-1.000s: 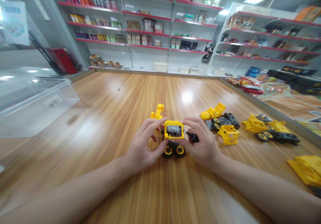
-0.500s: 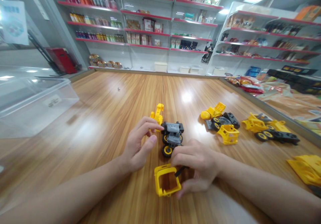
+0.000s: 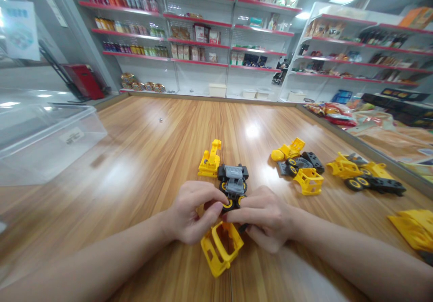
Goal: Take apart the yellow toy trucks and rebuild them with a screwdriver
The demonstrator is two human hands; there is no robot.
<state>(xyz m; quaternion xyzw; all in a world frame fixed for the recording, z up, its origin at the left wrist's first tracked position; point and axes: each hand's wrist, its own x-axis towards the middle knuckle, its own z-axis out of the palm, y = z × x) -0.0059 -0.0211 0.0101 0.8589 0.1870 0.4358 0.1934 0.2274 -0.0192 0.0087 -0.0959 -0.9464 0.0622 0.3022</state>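
My left hand [image 3: 198, 209] is closed, its thumb and forefinger pinching at the near wheel of a grey and black toy truck chassis [image 3: 233, 180]. My right hand [image 3: 265, 216] is closed too, fingertips at the upper edge of a yellow toy cab shell [image 3: 216, 252]. This hollow shell lies tilted below both hands. A small black part [image 3: 242, 227] shows under the right fingers; most of it is hidden. Just left of the chassis stands a yellow toy digger arm [image 3: 210, 161] on its base.
Right of my hands lie more toy truck parts: a yellow cab [image 3: 308, 182], a black chassis [image 3: 306, 162] and a yellow-black truck [image 3: 365, 173]. Yellow parts [image 3: 414, 229] sit at the right edge. A clear plastic box [image 3: 50, 144] stands left. Stocked shelves [image 3: 199, 44] line the back.
My left hand has come down and right to the chassis's near wheel, its fingers closing. The yellow cab shell has turned and tilted. My right fingers have moved up slightly toward the wheels.
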